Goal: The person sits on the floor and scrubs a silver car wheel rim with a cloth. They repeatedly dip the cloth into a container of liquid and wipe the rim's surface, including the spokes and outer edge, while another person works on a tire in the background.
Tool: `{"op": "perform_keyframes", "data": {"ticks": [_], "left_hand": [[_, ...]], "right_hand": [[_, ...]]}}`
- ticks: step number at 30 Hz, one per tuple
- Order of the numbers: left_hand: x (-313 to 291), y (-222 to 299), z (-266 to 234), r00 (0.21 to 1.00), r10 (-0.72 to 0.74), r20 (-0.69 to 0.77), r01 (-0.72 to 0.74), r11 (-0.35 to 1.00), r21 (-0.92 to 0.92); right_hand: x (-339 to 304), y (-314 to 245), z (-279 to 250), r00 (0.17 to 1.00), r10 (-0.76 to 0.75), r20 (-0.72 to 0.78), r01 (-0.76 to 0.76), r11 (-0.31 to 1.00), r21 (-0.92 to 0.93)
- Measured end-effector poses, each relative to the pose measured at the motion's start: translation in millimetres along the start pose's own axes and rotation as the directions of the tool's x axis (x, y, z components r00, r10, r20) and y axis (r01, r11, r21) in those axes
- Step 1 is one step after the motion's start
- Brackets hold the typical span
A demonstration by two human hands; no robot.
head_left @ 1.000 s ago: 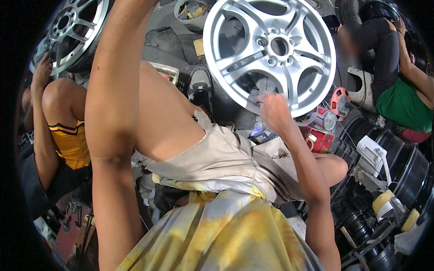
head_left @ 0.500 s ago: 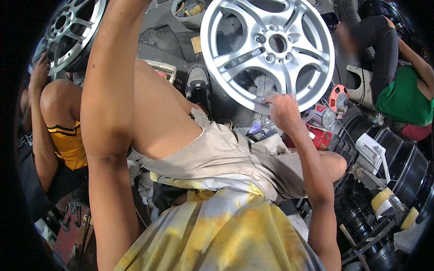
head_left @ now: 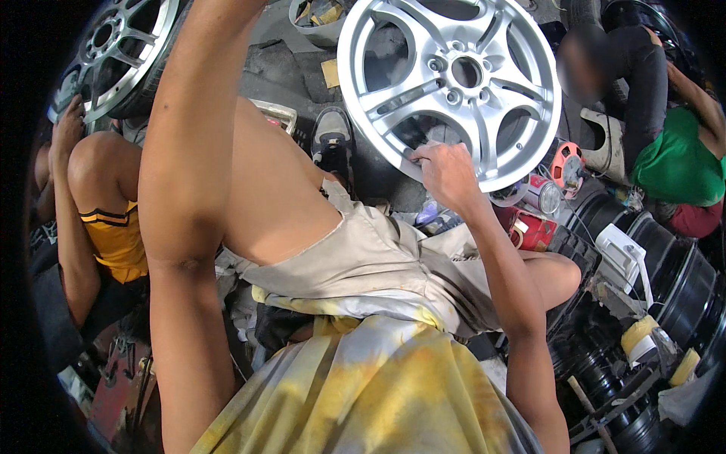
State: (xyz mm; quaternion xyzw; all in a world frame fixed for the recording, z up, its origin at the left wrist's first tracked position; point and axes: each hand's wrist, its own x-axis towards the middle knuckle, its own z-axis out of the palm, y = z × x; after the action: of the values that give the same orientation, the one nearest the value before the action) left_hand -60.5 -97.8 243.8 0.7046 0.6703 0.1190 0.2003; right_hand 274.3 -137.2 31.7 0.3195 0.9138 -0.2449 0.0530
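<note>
A silver alloy wheel rim (head_left: pixel 488 144) with several double spokes faces me at the top centre. My right hand (head_left: pixel 450 175) is at the near-left part of its outer lip, the fingers closed in a pinch and pressed against the metal. A small greyish patch shows by the fingertips; whether it is something thin in the fingers or the rim's surface, I cannot make out. My left forearm reaches up past the top edge of the view, so the left hand is hidden.
At left a person in yellow shorts (head_left: pixel 113 242) sits by another wheel (head_left: pixel 102 38). A person in green (head_left: pixel 677 159) crouches at right. Black rims (head_left: pixel 684 272), a red container (head_left: pixel 529 231), a paint can (head_left: pixel 541 195) and a bucket (head_left: pixel 321 32) stand around.
My right hand has slid left along the lip of the rim, its fingers still closed. The wheel has shifted very slightly in the view.
</note>
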Motion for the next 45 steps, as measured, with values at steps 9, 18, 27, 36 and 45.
{"op": "perform_keyframes", "data": {"ticks": [9, 18, 27, 36, 45], "left_hand": [[8, 4, -4, 0.989, -0.137, 0.063, 0.137, 0.991, 0.010], [6, 15, -5, 0.982, -0.181, 0.046, 0.181, 0.983, 0.012], [1, 19, 4, 0.998, 0.057, -0.032, -0.056, 0.998, 0.019], [17, 27, 2, 0.989, -0.077, 0.127, 0.081, 0.996, -0.026], [16, 20, 1, 0.995, 0.033, 0.097, -0.033, 0.999, 0.000]], "right_hand": [[3, -4, -6, 0.982, 0.121, 0.144, -0.135, 0.987, 0.090], [-10, -25, -13, 0.959, 0.264, 0.100, -0.274, 0.956, 0.101], [-11, -31, 11, 0.979, 0.201, -0.018, -0.194, 0.962, 0.193], [16, -31, 6, 0.976, -0.144, -0.163, 0.190, 0.929, 0.317], [12, -39, 10, 0.993, 0.034, -0.114, 0.014, 0.919, 0.395]]}}
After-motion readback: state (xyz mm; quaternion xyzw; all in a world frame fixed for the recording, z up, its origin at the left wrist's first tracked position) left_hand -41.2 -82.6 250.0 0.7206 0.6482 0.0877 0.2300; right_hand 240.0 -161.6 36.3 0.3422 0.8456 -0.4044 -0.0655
